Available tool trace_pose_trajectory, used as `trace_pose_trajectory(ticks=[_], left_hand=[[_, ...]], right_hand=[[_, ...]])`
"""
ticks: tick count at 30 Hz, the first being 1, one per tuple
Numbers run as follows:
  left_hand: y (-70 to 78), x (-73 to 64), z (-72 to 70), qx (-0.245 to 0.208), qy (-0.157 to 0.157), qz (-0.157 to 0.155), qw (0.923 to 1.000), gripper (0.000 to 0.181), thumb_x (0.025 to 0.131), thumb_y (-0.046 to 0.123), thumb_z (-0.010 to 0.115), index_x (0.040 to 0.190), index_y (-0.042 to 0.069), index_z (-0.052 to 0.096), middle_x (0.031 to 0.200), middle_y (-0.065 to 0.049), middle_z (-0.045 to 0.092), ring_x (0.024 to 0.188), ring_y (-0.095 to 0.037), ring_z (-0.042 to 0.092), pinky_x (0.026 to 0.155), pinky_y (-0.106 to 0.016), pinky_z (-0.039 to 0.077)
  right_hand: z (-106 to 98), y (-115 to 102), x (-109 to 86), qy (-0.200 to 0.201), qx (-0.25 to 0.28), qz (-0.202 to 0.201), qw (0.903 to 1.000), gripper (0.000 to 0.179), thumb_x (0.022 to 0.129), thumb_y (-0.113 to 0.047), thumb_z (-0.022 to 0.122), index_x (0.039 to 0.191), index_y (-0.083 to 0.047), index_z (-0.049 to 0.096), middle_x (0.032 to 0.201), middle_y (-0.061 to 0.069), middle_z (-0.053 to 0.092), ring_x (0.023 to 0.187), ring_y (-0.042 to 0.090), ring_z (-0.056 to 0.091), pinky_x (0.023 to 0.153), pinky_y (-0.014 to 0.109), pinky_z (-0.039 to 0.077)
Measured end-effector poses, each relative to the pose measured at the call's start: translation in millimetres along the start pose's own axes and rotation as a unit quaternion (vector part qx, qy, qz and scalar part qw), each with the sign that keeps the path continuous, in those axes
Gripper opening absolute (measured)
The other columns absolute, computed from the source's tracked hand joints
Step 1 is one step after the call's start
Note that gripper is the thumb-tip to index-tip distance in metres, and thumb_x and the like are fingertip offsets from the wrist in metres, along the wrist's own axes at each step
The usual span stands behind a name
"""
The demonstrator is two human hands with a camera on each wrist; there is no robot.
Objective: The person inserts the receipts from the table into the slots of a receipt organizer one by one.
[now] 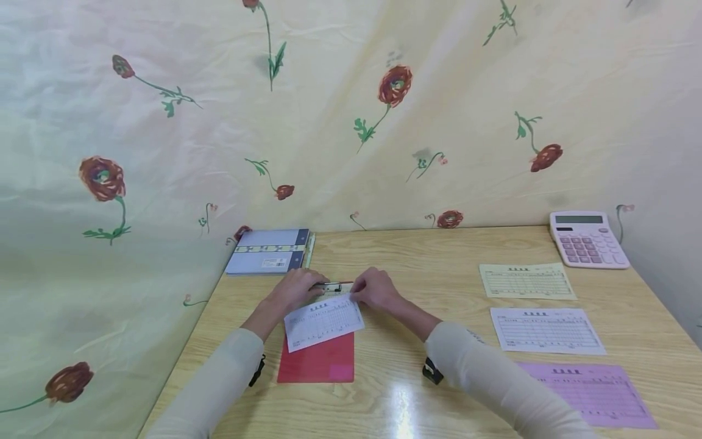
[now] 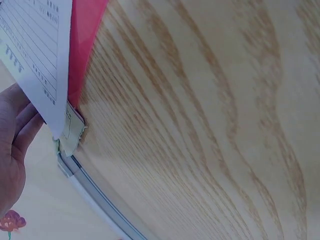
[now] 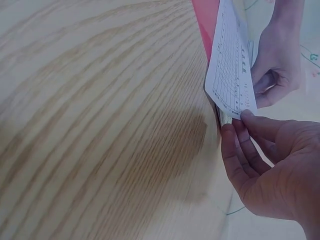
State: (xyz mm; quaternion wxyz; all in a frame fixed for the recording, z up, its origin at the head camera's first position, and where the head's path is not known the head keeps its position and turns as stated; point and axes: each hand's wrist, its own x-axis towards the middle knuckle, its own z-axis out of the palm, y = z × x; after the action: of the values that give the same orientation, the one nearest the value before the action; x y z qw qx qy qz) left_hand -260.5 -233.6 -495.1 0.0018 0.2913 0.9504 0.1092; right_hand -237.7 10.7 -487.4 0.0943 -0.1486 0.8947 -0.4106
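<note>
A red clipboard (image 1: 316, 363) lies on the table, a metal clip (image 1: 329, 287) at its top edge. Over its upper part, tilted, lies a white printed form (image 1: 323, 323). My right hand (image 1: 377, 289) pinches the form's upper right corner between thumb and fingers, clearly seen in the right wrist view (image 3: 280, 160). My left hand (image 1: 298, 289) is at the left end of the clip, its fingers curled onto it; the form partly hides them in the left wrist view. A pale greenish slip (image 2: 74, 130) shows beneath the form.
Blue-grey notebooks (image 1: 263, 259) lie at the back left, a pen (image 1: 310, 250) beside them. To the right are a yellow form (image 1: 526, 281), another white form (image 1: 548, 330), a purple form (image 1: 598, 396) and a calculator (image 1: 588, 241). A floral cloth (image 1: 329, 122) hangs behind.
</note>
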Motion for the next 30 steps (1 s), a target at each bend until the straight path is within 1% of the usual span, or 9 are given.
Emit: trace_pose_trajectory(ticks=[3,7,11,17,23,30], left_hand=[[0.3,0.5,-0.7,0.002,-0.002,-0.001,1.0,0.025,0.099,0.015,0.078,0.124,0.011,0.079,0.118,-0.003,0.079,0.111,-0.021,0.074,0.091,-0.038,0.062],[0.7,1.1,-0.8,0.001,-0.007,-0.012,0.9999,0.024,0.1,0.014,0.077,0.123,0.012,0.08,0.118,-0.003,0.079,0.109,-0.019,0.074,0.09,-0.037,0.062],[1.0,1.2,-1.4,0.005,-0.013,-0.019,0.9997,0.024,0.101,0.014,0.075,0.125,0.013,0.079,0.12,-0.002,0.078,0.112,-0.019,0.073,0.092,-0.037,0.061],[2.3,0.8,-2.5,0.005,-0.02,-0.022,0.9996,0.025,0.102,0.014,0.074,0.127,0.013,0.078,0.123,-0.003,0.077,0.115,-0.021,0.072,0.095,-0.039,0.06],[3.5,-0.7,-0.8,0.032,-0.019,-0.012,0.9992,0.027,0.102,0.015,0.074,0.129,0.012,0.077,0.126,-0.005,0.076,0.116,-0.024,0.072,0.096,-0.04,0.06],[4.2,-3.6,2.2,0.078,-0.009,0.014,0.9968,0.03,0.103,0.019,0.073,0.133,0.012,0.075,0.127,-0.006,0.075,0.108,-0.022,0.074,0.092,-0.036,0.062]], right_hand=[[3,-2,3.7,0.007,0.004,0.008,0.9999,0.004,0.092,-0.005,0.083,0.094,-0.001,0.084,0.082,0.004,0.077,0.067,0.013,0.067,0.057,0.021,0.052],[5,-5,6.6,0.017,0.014,0.021,0.9995,0.004,0.092,-0.005,0.083,0.092,-0.001,0.084,0.08,0.005,0.077,0.066,0.016,0.069,0.055,0.02,0.05],[6,-8,7.4,0.025,0.011,0.029,0.9992,0.004,0.091,-0.004,0.083,0.091,0.0,0.083,0.079,0.006,0.077,0.067,0.018,0.072,0.054,0.02,0.051],[9,-8,10.3,0.027,0.003,0.043,0.9987,0.004,0.091,-0.005,0.083,0.091,0.0,0.083,0.08,0.006,0.077,0.066,0.016,0.071,0.053,0.02,0.051],[11,-8,12.6,0.024,-0.008,0.054,0.9982,0.004,0.091,-0.004,0.083,0.092,0.0,0.083,0.082,0.007,0.077,0.065,0.014,0.07,0.054,0.02,0.052],[12,-12,13.1,0.019,-0.021,0.067,0.9974,0.003,0.091,-0.003,0.082,0.095,-0.002,0.082,0.084,0.007,0.077,0.066,0.013,0.068,0.056,0.02,0.053]])
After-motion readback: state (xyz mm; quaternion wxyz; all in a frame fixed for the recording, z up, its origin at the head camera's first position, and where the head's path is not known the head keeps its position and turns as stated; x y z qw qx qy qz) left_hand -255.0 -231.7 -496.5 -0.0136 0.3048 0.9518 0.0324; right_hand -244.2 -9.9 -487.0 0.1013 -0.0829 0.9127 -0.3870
